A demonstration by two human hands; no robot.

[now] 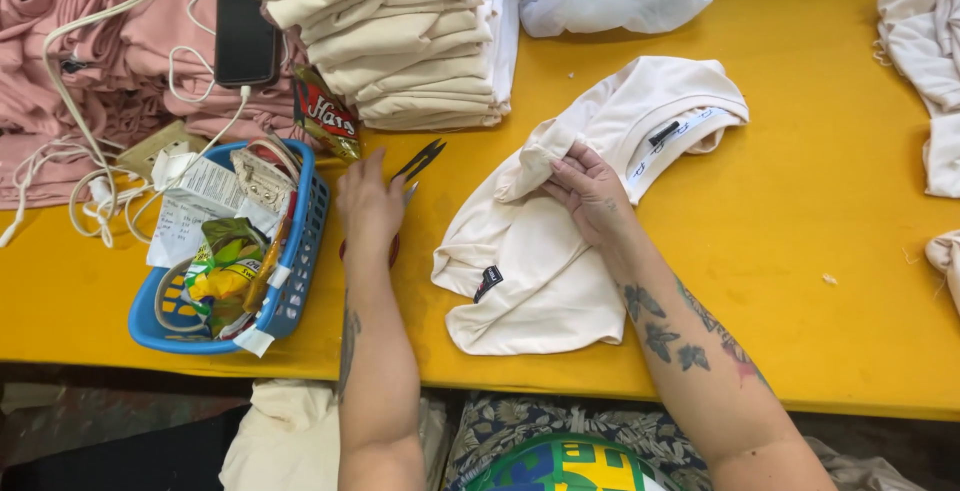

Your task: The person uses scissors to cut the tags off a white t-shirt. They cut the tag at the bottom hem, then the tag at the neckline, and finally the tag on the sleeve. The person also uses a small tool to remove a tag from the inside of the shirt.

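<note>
Scissors (pixel 418 163) under left hand (pixel 368 206) point up-right, toward the folded stack (pixel 400 31).

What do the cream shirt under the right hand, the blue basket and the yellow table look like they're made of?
The cream shirt looks like soft knit cotton or a blend: matte, with limp folds under the right hand. The blue basket seems moulded plastic, its wall a smooth slotted grid. The yellow table has a hard, flat, painted or laminated surface; what lies beneath cannot be told.
</note>
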